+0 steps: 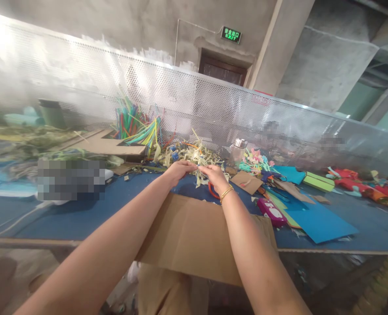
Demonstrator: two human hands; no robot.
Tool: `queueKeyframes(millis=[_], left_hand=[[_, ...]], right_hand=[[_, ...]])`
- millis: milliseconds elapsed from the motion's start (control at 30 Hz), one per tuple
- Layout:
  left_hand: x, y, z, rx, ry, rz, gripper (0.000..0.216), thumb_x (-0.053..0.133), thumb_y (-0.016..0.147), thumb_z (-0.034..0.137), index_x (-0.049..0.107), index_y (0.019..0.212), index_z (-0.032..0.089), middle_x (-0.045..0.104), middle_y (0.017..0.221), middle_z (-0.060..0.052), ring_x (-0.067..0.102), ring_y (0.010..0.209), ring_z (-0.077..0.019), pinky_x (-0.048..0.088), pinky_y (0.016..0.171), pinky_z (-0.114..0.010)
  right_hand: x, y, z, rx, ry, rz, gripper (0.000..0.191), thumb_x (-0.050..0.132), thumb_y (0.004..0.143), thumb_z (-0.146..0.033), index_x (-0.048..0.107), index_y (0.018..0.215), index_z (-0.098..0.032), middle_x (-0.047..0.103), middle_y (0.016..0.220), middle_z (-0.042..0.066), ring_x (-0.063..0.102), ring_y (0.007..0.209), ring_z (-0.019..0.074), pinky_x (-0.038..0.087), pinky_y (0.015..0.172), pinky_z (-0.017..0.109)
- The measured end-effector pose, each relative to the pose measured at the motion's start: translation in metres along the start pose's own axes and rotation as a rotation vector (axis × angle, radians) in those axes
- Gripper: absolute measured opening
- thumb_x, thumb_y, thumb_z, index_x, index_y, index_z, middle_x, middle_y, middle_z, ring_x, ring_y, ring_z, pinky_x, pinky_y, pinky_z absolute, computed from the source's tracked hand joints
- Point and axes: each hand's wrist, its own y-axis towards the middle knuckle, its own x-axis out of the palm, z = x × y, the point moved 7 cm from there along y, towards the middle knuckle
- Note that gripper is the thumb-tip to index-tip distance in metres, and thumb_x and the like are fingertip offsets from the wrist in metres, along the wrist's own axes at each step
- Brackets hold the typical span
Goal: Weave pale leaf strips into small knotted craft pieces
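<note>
My left hand (179, 171) and my right hand (215, 176) meet fingertip to fingertip above the far part of the blue table. Both are closed in a pinch, and a tiny bluish bit shows between them, too small to name. Just behind lies a heap of pale dried husk strips (210, 154) with a few blue pieces (174, 154) in it. An orange-red loop (213, 190) shows beside my right wrist, partly hidden by it. Beneath my forearms, a sheet of brown cardboard (187, 232) hangs over the table's front edge.
Colourful pipe cleaners (131, 122) stand at the back left near cut cardboard (105, 143). A lidded bottle (238, 151) and paper flowers (255, 160) are behind. To the right lie a purple case (271, 212), blue paper (325, 221) and red pieces (354, 183). A perforated metal screen (181, 94) borders the table.
</note>
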Motion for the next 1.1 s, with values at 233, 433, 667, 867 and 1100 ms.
queueKeyframes(millis=[233,433,667,867,1100], left_hand=[[0.005,-0.006,0.000,-0.049,-0.019,-0.049,0.028,0.082,0.052,0.032,0.065,0.068,0.016,0.052,0.054,0.002,0.041,0.045,-0.0069,0.018,0.042,-0.022],[0.010,-0.011,0.001,-0.093,0.013,-0.077,0.032,0.082,0.053,0.037,0.062,0.066,0.015,0.056,0.059,0.001,0.047,0.051,-0.0081,0.024,0.044,-0.022],[0.007,-0.009,0.000,-0.085,0.068,-0.057,0.028,0.080,0.055,0.034,0.064,0.066,0.015,0.057,0.057,0.001,0.045,0.048,-0.0075,0.026,0.044,-0.022],[0.004,-0.004,-0.003,-0.051,0.038,-0.042,0.024,0.079,0.056,0.032,0.066,0.067,0.014,0.055,0.055,0.001,0.044,0.046,-0.0075,0.024,0.043,-0.022],[0.005,-0.003,-0.003,-0.048,0.049,-0.071,0.026,0.080,0.056,0.033,0.065,0.065,0.013,0.055,0.055,0.000,0.041,0.044,-0.0065,0.023,0.042,-0.022]], right_hand=[[-0.002,-0.001,-0.002,-0.024,-0.040,0.031,0.024,0.072,0.057,-0.039,0.063,0.059,-0.017,0.054,0.054,-0.003,0.042,0.056,0.0099,0.034,0.058,0.025],[-0.003,-0.002,-0.004,-0.056,-0.100,0.037,0.022,0.066,0.061,-0.037,0.059,0.057,-0.016,0.051,0.053,-0.003,0.039,0.054,0.0088,0.032,0.056,0.024],[0.000,-0.001,-0.003,-0.051,-0.141,-0.002,0.024,0.067,0.062,-0.039,0.060,0.057,-0.016,0.049,0.052,-0.004,0.038,0.053,0.0089,0.030,0.055,0.024],[0.000,-0.002,-0.004,-0.042,-0.132,-0.020,0.029,0.070,0.059,-0.044,0.061,0.058,-0.017,0.052,0.054,-0.003,0.040,0.055,0.0095,0.030,0.056,0.024],[0.001,-0.002,-0.001,-0.045,-0.164,-0.028,0.024,0.069,0.061,-0.039,0.061,0.058,-0.017,0.052,0.053,-0.003,0.039,0.051,0.0081,0.029,0.052,0.023]])
